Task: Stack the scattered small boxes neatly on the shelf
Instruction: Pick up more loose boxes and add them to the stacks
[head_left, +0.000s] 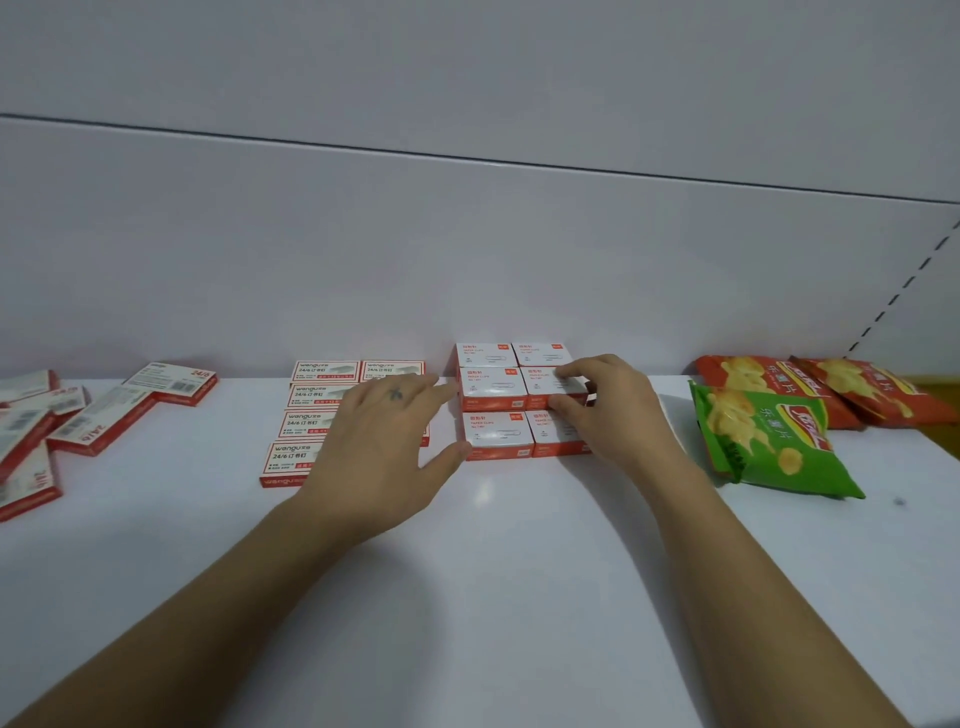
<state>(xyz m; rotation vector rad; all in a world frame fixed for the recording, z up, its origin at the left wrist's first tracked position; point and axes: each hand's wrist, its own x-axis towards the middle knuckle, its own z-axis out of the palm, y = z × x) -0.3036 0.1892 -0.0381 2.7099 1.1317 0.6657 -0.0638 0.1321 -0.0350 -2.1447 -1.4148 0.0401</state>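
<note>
Midway along the white shelf (493, 545), the right hand (613, 410) pinches a small white-and-red cardboard paper-clip box (540, 387) atop the neat block, while the left hand (384, 441), fingers straight, touches the block's left side.

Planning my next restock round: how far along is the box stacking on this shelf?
Done: the tidy staple boxes sit in a neat block, and the paper clip boxes form aligned rows. In hand: the right hand pinches the upper right paper clip box; the left hand touches the front one. Left: the scattered staple boxes at far left lie askew.
</note>
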